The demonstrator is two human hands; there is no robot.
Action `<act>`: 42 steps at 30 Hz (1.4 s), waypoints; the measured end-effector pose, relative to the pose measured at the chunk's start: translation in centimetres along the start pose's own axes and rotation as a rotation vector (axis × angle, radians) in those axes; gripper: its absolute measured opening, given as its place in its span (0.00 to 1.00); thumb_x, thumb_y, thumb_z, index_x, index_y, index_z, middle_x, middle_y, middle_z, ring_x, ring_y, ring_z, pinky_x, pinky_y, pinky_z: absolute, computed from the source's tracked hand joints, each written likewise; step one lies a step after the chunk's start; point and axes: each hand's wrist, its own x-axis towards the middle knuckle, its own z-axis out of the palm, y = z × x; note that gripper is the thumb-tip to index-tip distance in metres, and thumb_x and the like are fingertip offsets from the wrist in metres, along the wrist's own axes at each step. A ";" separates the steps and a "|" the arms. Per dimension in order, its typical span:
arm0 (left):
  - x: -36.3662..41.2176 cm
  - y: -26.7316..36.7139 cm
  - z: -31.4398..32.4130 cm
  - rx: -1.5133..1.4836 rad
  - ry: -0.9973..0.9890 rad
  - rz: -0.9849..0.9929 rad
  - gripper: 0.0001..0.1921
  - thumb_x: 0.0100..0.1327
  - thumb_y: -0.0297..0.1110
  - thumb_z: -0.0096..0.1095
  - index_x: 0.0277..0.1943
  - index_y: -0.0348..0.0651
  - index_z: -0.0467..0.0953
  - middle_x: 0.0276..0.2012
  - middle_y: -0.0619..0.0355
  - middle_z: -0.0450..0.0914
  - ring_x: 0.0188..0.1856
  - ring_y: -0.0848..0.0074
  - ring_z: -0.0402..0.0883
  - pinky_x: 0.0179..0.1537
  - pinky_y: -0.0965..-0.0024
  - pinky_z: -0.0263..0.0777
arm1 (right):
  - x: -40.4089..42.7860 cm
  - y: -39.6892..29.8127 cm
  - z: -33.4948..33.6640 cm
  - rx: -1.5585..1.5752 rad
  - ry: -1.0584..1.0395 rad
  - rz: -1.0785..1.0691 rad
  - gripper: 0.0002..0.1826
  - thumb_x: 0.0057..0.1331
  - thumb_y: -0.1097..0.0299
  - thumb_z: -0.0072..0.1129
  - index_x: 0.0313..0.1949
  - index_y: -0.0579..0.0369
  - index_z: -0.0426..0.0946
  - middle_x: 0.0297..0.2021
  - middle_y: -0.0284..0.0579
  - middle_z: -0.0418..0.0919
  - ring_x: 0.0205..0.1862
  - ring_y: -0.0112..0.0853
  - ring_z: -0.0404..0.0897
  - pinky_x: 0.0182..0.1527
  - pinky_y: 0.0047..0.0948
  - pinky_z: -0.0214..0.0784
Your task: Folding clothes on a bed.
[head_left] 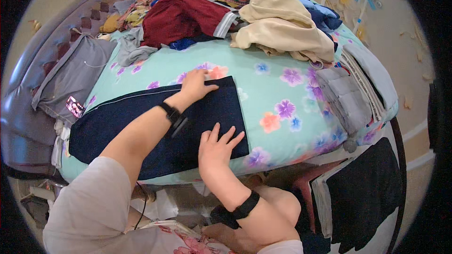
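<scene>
A dark navy garment [155, 127], apparently folded trousers with thin light piping, lies flat on the floral bed sheet [256, 77]. My left hand [196, 86] rests across its upper edge near the right end, thumb spread from the fingers. Below it, my right hand [217, 148] lies on the garment near its lower right corner, with the fingers spread. Both hands touch the cloth, and neither holds anything. My left forearm covers the middle of the garment.
Behind lie a maroon garment [180, 21], a cream garment [282, 24] and heaped clothes. Folded grey clothing [344, 97] sits at the bed's right edge. A lit phone [75, 106] leans against a grey pillow [76, 67]. Black clothing [363, 194] lies at lower right.
</scene>
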 end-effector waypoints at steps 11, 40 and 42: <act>-20.3 -2.5 -0.7 -0.733 0.379 -0.663 0.34 0.56 0.40 0.70 0.58 0.27 0.62 0.49 0.43 0.75 0.46 0.67 0.78 0.46 0.68 0.74 | 1.0 4.7 1.7 0.073 0.118 0.168 0.16 0.66 0.65 0.45 0.53 0.51 0.67 0.63 0.44 0.61 0.60 0.65 0.62 0.55 0.68 0.58; -16.7 -4.8 0.1 -0.997 0.349 -0.742 0.23 0.55 0.50 0.68 0.19 0.37 0.75 0.16 0.57 0.73 0.17 0.73 0.69 0.24 0.64 0.63 | 0.3 11.3 0.6 0.750 -0.164 0.112 0.20 0.53 0.82 0.56 0.47 0.63 0.71 0.55 0.62 0.65 0.61 0.53 0.63 0.64 0.39 0.56; -14.7 -6.4 0.0 -0.968 0.336 -0.707 0.22 0.55 0.49 0.69 0.23 0.35 0.76 0.18 0.55 0.74 0.19 0.72 0.70 0.24 0.64 0.63 | 0.4 9.2 1.7 0.615 -0.046 0.148 0.20 0.55 0.79 0.57 0.49 0.62 0.69 0.56 0.63 0.65 0.61 0.53 0.63 0.64 0.39 0.55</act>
